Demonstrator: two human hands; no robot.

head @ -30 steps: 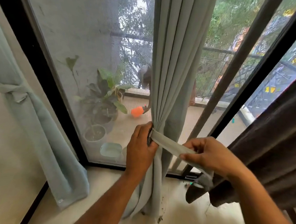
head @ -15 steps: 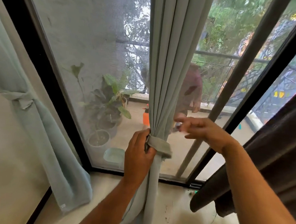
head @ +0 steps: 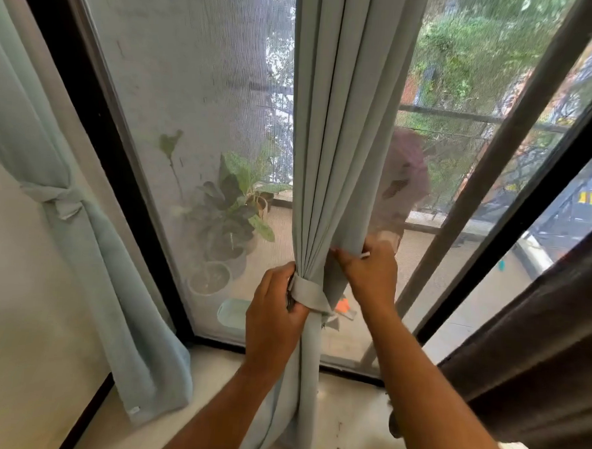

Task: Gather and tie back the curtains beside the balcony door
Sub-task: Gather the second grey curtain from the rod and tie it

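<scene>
A pale grey-green curtain (head: 334, 130) hangs gathered into folds in front of the balcony door's mesh screen (head: 197, 123). A matching fabric tie-back band (head: 307, 295) wraps its narrow waist. My left hand (head: 276, 312) grips the bundle at the band's left end. My right hand (head: 371, 273) pinches the curtain's folds just above and to the right of the band. A second pale curtain (head: 91, 248) hangs at the left wall, knotted with its own tie (head: 54, 196).
A dark brown curtain (head: 538, 357) hangs at the right. Black door frames (head: 96, 138) and a slanted bar (head: 488, 186) run past the curtain. Outside stand potted plants (head: 233, 214), a person by the railing (head: 405, 182) and an orange object (head: 343, 305).
The band, earlier pulled out to the right by my right hand, now lies wrapped around the curtain. My right hand let go of it and moved up onto the folds.
</scene>
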